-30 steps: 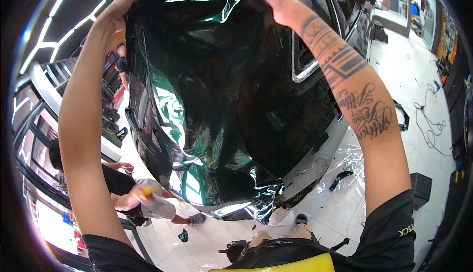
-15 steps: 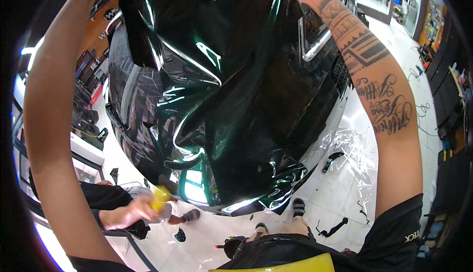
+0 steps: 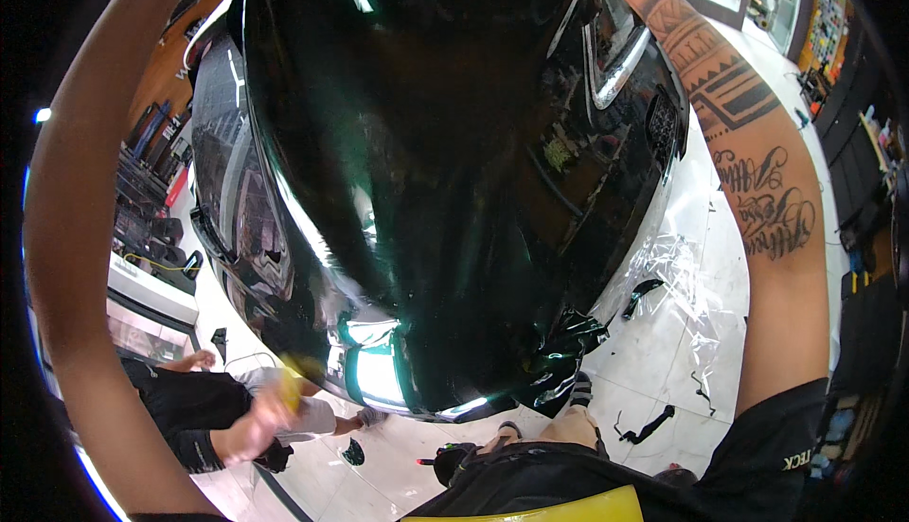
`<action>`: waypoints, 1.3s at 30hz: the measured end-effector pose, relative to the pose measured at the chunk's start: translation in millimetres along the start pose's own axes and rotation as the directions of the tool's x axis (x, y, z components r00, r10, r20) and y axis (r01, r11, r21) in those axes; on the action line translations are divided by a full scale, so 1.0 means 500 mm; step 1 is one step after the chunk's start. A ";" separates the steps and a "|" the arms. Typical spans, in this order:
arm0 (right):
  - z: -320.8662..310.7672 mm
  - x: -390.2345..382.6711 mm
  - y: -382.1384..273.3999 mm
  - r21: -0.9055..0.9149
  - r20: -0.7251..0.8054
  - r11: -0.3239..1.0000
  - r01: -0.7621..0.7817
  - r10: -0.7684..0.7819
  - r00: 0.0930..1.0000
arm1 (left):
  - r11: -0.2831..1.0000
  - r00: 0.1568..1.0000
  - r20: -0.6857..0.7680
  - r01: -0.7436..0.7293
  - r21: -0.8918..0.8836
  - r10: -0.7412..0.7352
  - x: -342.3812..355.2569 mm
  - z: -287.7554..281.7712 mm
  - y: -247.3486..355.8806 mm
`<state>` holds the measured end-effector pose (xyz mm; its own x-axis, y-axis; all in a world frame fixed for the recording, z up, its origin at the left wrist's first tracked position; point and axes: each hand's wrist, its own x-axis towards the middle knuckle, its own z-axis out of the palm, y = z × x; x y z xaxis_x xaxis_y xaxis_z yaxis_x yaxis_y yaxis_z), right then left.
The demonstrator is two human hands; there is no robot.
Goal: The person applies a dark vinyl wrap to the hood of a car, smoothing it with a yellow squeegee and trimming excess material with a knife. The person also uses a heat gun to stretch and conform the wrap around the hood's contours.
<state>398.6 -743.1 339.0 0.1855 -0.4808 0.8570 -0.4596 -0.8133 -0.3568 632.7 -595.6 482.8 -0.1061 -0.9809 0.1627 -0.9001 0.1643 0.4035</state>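
Stretching overhead, both arms lift a glossy dark film (image 3: 426, 162) above the black car (image 3: 615, 153); the hands pass out of view at the top, so I cannot tell how either grip closes on it. Thin, slick and creased at its lower edge, the film could fold onto itself or slip. Clear backing scraps (image 3: 696, 285) on the tiled floor (image 3: 653, 371) look slippery. A co-worker's hand (image 3: 251, 427) moves nearby.
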 end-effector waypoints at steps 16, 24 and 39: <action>0.042 0.017 0.003 -0.046 -0.087 0.979 0.201 -0.204 0.975 | 0.745 0.792 -0.447 -0.016 0.667 0.417 -0.009 0.070 -0.025; 0.065 0.067 0.009 -0.176 -0.066 0.974 0.143 -0.157 0.985 | 0.719 0.774 -0.424 -0.059 0.692 0.471 0.015 0.049 -0.055; 0.145 0.109 0.055 -0.157 -0.099 0.958 0.241 -0.258 0.961 | 0.715 0.822 -0.369 -0.065 0.696 0.433 0.092 -0.003 -0.141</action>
<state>459.0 -815.4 349.1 0.2107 -0.2194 0.9526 -0.5314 -0.8436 -0.0767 691.8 -652.3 463.2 -0.3216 -0.6973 0.6406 -0.9309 0.1093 -0.3485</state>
